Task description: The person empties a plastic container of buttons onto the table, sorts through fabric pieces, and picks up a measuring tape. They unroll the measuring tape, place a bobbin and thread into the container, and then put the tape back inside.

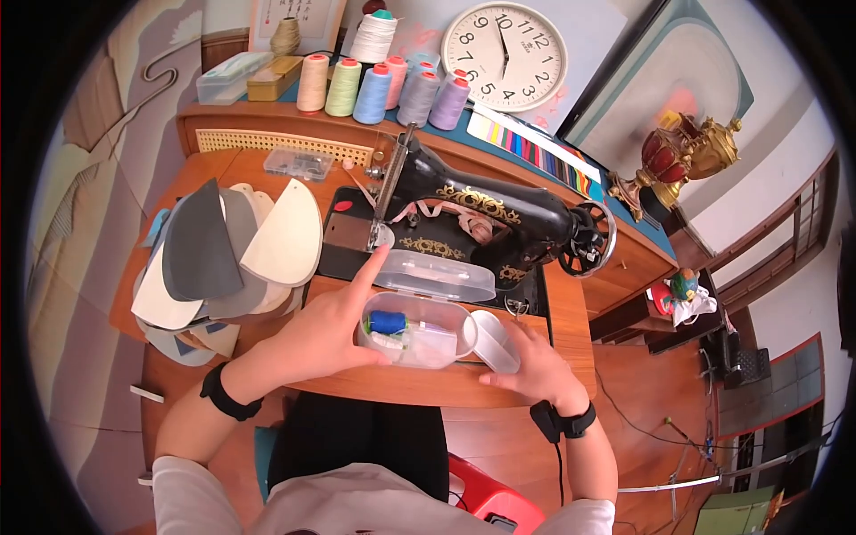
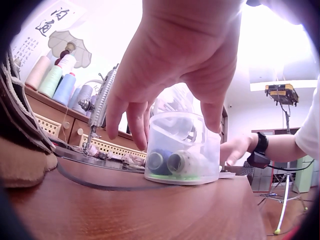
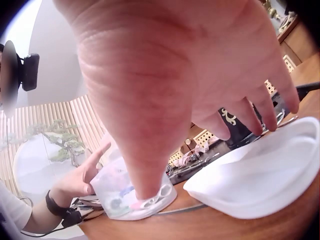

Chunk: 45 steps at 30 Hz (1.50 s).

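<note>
A clear plastic box (image 1: 419, 358) (image 2: 183, 172) stands on the table with its lid (image 1: 432, 275) tipped back, holding a blue thread spool (image 1: 387, 322), a white spool and small items. My left hand (image 1: 312, 339) (image 2: 185, 55) reaches over the box's left end, index finger straight, thumb by the near wall; whether it touches the wall is unclear. To the right of the box lies a white oval tray (image 1: 496, 343) (image 3: 255, 175). My right hand (image 1: 539, 367) (image 3: 165, 75) hovers beside this tray, fingers spread and relaxed, with nothing gripped.
A black sewing machine (image 1: 481, 201) stands behind the box. Grey and cream fabric pieces (image 1: 203, 245) are piled at the left. Thread cones (image 1: 372, 94), a colour card (image 1: 535, 152) and a clock (image 1: 505, 55) line the back shelf. A small compartment case (image 1: 299, 164) lies at the back left.
</note>
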Each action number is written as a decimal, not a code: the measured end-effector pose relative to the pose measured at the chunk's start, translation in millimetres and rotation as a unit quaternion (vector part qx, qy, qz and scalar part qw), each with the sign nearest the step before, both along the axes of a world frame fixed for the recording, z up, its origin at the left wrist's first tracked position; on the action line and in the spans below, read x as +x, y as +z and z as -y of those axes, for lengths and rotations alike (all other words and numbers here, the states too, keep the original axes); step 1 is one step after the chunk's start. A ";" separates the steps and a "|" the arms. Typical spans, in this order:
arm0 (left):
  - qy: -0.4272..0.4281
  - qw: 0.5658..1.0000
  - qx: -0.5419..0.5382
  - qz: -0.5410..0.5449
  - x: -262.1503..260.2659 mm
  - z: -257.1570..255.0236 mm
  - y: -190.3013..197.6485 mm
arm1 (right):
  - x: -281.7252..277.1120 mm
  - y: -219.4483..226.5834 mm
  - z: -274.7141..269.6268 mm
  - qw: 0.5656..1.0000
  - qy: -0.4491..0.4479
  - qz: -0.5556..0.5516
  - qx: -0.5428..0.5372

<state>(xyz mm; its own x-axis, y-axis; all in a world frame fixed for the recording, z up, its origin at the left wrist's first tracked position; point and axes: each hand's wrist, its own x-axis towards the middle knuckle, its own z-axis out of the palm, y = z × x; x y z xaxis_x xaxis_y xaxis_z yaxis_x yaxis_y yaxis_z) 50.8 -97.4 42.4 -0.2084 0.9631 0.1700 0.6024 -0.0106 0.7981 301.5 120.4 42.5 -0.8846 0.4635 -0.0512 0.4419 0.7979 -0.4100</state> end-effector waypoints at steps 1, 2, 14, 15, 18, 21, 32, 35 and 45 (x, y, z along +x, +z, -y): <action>0.000 1.000 -0.001 0.002 -0.1 -0.5 -0.3 | 5.3 -3.5 3.0 0.998 0.017 0.018 0.055; 0.000 1.000 0.003 0.008 -0.2 -0.9 -0.1 | 8.2 -6.1 4.5 0.993 0.034 0.035 0.109; -0.004 0.999 0.014 0.031 -2.4 1.3 6.3 | 24.9 19.6 -17.2 0.991 -0.009 -0.058 0.117; -0.010 0.999 0.008 0.033 -2.8 1.7 6.1 | 31.8 32.7 -24.7 0.994 0.011 -0.076 0.080; -0.021 0.998 -0.011 0.050 -4.1 1.4 7.4 | 26.0 76.3 -13.9 0.987 0.039 -0.147 -0.046; -0.025 0.999 0.003 0.034 -5.6 3.3 7.6 | 7.3 89.0 -0.3 0.975 0.173 -0.116 -0.074; -0.060 0.997 -0.004 0.048 -13.9 3.7 5.9 | -63.9 37.8 51.1 0.956 0.252 -0.131 0.078; -0.055 0.998 0.013 0.027 -12.8 2.7 1.5 | -66.8 33.4 52.7 0.955 0.248 -0.137 0.088; -0.033 0.998 0.005 0.047 -8.8 1.7 1.1 | -76.4 20.5 47.9 0.954 0.248 -0.155 0.072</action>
<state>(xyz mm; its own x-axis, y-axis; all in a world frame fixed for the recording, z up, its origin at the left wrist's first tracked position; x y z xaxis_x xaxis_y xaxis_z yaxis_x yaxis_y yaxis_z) 42.0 -99.1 43.5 -0.1602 0.9736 0.1627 0.5219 -0.0564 0.8512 225.1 72.5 63.1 -0.9590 -0.0329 0.2816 -0.1292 0.9349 -0.3306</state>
